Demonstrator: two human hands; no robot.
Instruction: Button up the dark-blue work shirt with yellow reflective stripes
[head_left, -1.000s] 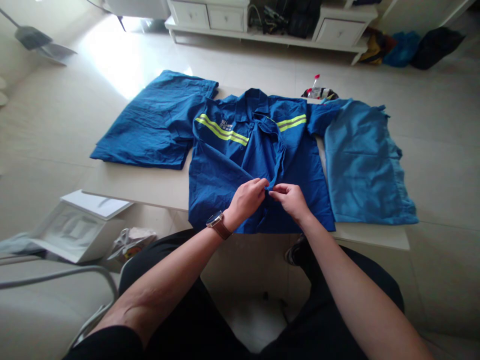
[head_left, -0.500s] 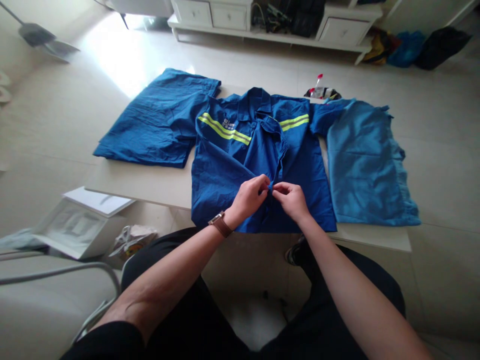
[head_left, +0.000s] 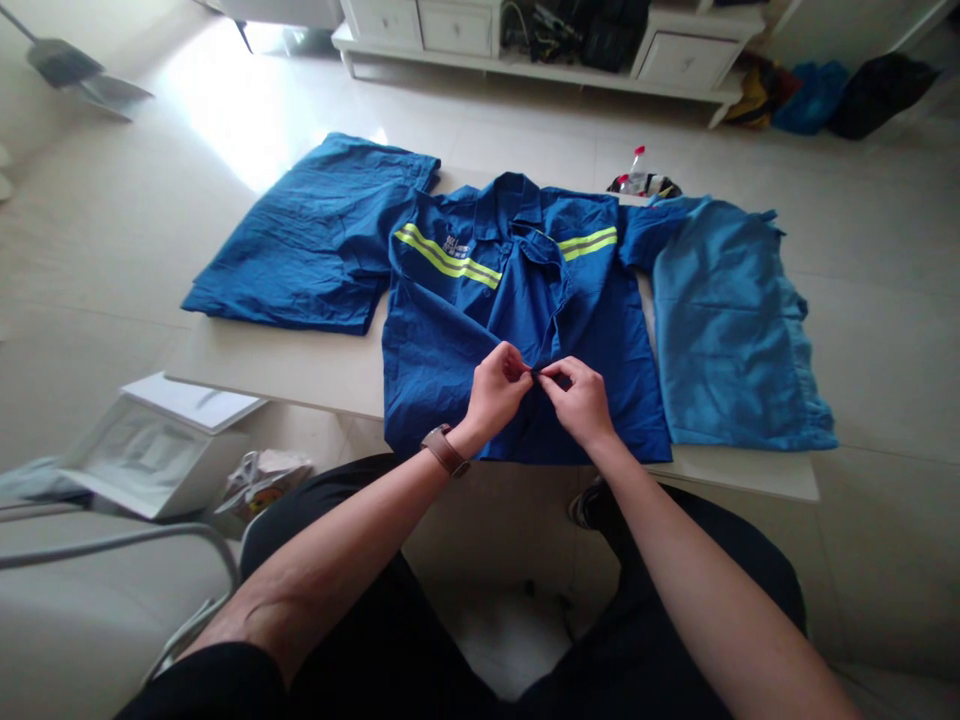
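Observation:
A blue work jacket (head_left: 442, 330) with yellow-and-grey reflective stripes lies front up, collar away from me. Its upper front gapes below the collar. My left hand (head_left: 496, 388), with a brown-strapped watch on the wrist, pinches the jacket's front edge low at the middle. From the other side my right hand (head_left: 581, 398) pinches the same front edge, fingertips almost touching the left ones. Any button between the fingertips is too small to make out. Folded blue cloth (head_left: 300, 240) lies to the left of the jacket, and a lighter blue garment (head_left: 731, 330) to its right.
The garments lie on a low pale table (head_left: 277, 360). Behind it stand bottles with red caps (head_left: 637, 175). An open white box (head_left: 161, 445) and a plastic bag (head_left: 262, 485) sit at lower left. A white cabinet (head_left: 457, 28) lines the back, and a dustpan (head_left: 71, 70) stands far left.
Both hands have shifted slightly left along with the jacket's front edge. The left wrist has turned a little, and the fingertips still meet on the fabric.

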